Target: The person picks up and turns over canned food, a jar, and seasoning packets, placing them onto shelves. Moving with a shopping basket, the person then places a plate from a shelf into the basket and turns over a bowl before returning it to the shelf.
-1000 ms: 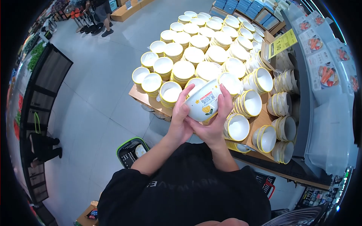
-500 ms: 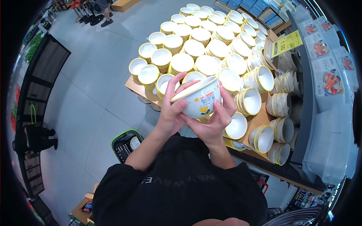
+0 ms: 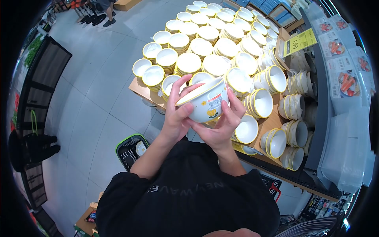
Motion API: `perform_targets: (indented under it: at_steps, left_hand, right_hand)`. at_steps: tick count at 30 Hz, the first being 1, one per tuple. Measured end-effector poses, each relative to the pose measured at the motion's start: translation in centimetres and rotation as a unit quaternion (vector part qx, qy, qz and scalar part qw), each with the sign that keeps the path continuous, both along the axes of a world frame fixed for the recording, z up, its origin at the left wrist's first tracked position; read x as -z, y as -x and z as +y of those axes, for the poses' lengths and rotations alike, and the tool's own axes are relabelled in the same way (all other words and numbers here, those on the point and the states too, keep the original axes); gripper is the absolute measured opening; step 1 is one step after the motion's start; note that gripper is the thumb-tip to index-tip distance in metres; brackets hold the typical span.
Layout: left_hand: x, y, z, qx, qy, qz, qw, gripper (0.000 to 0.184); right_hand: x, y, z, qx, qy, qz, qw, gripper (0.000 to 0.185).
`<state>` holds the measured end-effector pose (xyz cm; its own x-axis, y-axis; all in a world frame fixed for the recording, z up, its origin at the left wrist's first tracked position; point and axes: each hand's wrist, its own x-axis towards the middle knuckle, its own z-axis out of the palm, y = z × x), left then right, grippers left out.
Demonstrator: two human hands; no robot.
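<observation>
Between my two hands is a white bowl (image 3: 202, 111) with a yellow rim, yellow flowers and a barcode sticker on its side. It is tilted so that the sticker side faces me. My left hand (image 3: 177, 112) grips its left side, thumb on the outer wall and fingers over the rim. My right hand (image 3: 225, 124) supports it from below and the right, thumb beside the sticker. Just beyond my hands, stacks of matching bowls (image 3: 188, 63) cover a wooden display table (image 3: 144, 91).
More bowls lie on their sides at the right, by a yellow price sign (image 3: 300, 42). Clear plastic packages (image 3: 343, 146) line the far right. A black basket with a green rim (image 3: 125, 152) stands on the floor at the left, holding a bowl. Two people are at the left.
The bowl and both hands sit slightly further left in view, with the bowl a little more tilted. My grip is the same. The surrounding view has shifted slightly.
</observation>
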<state>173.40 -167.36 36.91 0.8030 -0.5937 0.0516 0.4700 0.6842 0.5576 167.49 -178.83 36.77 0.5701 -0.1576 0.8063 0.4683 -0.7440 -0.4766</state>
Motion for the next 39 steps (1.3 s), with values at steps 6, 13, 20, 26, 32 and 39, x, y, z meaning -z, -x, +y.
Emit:
perform_targets:
  at_steps: [6,13,20,26,32,39]
  left_hand:
    - [-0.1,0.1,0.4,-0.003,-0.016,0.019,1.0,0.091]
    - [0.5,0.0,0.6,-0.006,-0.006,0.03,1.0,0.087]
    - [0.6,-0.1,0.7,-0.025,-0.027,0.02,0.999,0.085]
    - [1.0,-0.2,0.8,-0.027,-0.019,0.026,0.999,0.084]
    - [1.0,-0.4,0.9,-0.033,-0.026,0.019,0.999,0.084]
    - [1.1,-0.6,1.1,-0.033,-0.034,0.033,0.998,0.082]
  right_hand:
    - [-0.4,0.6,0.7,0.002,-0.056,0.059,0.997,0.104]
    - [-0.7,0.2,0.6,-0.003,0.021,0.057,0.998,0.101]
    - [0.9,-0.2,0.9,-0.033,-0.068,0.022,0.997,0.1]
    - [-0.9,0.0,1.0,-0.001,0.035,0.095,0.995,0.098]
    - [1.4,-0.8,0.9,-0.049,-0.052,0.011,0.997,0.09]
    - [-1.1,0.0,1.2,0.033,0.007,0.121,0.992,0.09]
